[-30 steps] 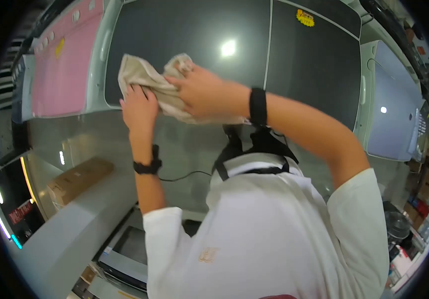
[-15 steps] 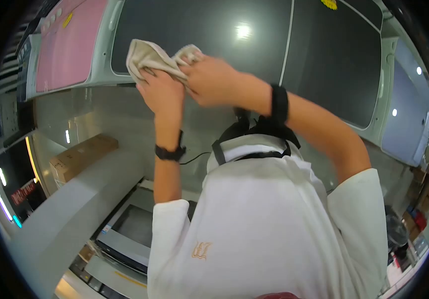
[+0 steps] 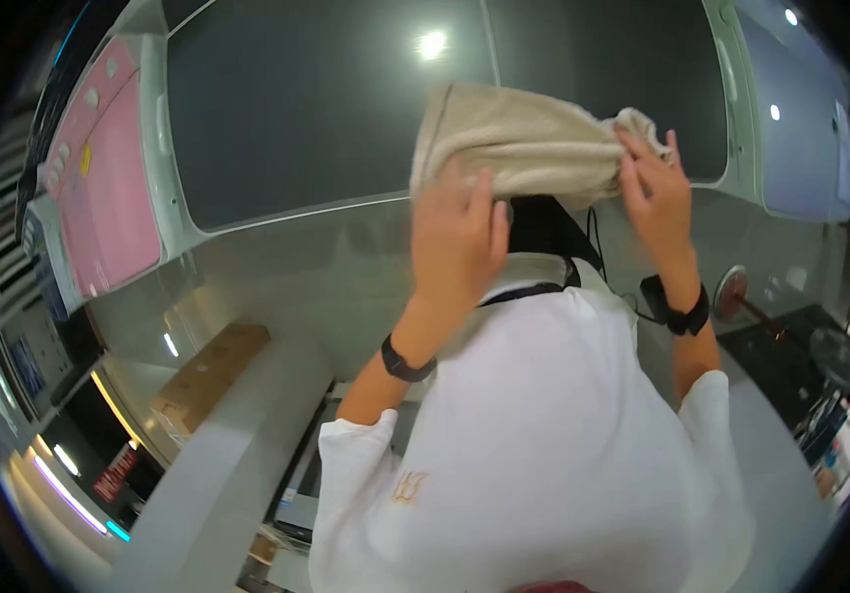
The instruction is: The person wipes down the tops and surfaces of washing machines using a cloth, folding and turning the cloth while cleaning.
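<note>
A beige cloth (image 3: 533, 138) is stretched sideways between my hands, above the front edge of a glossy dark panel (image 3: 316, 109) in a pale frame. My left hand (image 3: 456, 237) grips the cloth's left part, its fingertips smeared by motion and partly lost against the fabric. At the other end, my right hand (image 3: 660, 193) holds a bunched bit of cloth between thumb and fingers. Whether the cloth touches the panel I cannot tell.
Left of the dark panel stands an appliance with a pink top (image 3: 104, 188) and knobs. To the right is one with a bluish top (image 3: 800, 119). A cardboard box (image 3: 212, 376) lies at lower left, beside a grey-white partition (image 3: 237, 445). A round-headed object (image 3: 731, 292) stands at right.
Both hands have moved right with the cloth. They were close together over the panel's left front corner; now they are wide apart and the cloth is spread out. My view has shifted too.
</note>
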